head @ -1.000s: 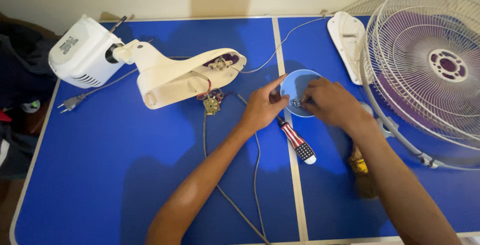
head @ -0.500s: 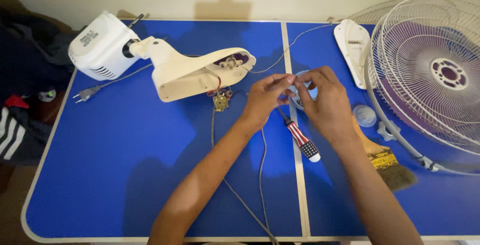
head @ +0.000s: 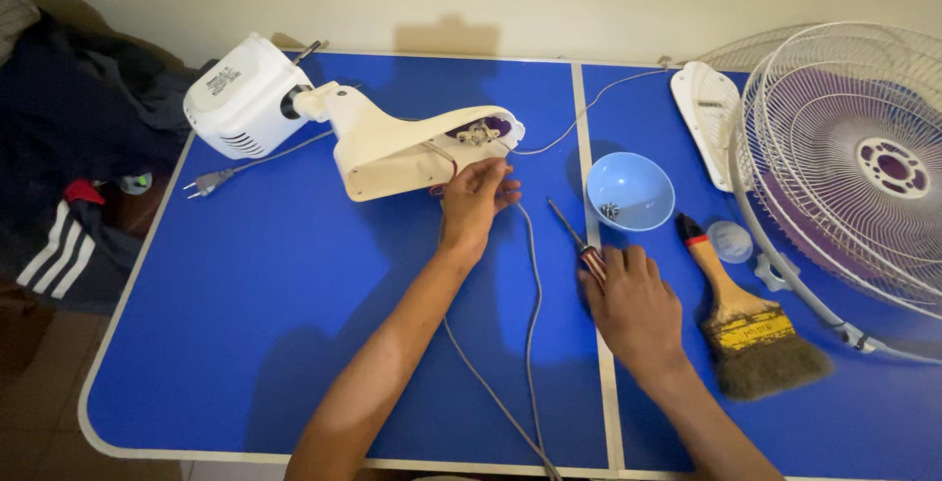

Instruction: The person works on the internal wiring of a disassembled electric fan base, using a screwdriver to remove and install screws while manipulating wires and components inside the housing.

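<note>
Hands [head: 475,201] parted from bowl [head: 629,189], screwdriver [head: 581,243] handle hidden

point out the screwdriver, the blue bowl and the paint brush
screwdriver [head: 569,226], head view, on the bare metal shaft above the right hand
blue bowl [head: 643,182], head view, on its inner wall
paint brush [head: 721,280], head view, on the wooden handle

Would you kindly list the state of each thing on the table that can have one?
Fan body: lying on its side, base cavity open, wiring exposed.
Plug: unplugged, lying on the table.
Bowl: upright, small metal parts inside.
Screwdriver: lying flat, handle under the right hand.
Left hand: fingers at the wires by the base.
Paintbrush: lying flat, untouched.
Fan grille: detached, leaning at the table's right.
</note>
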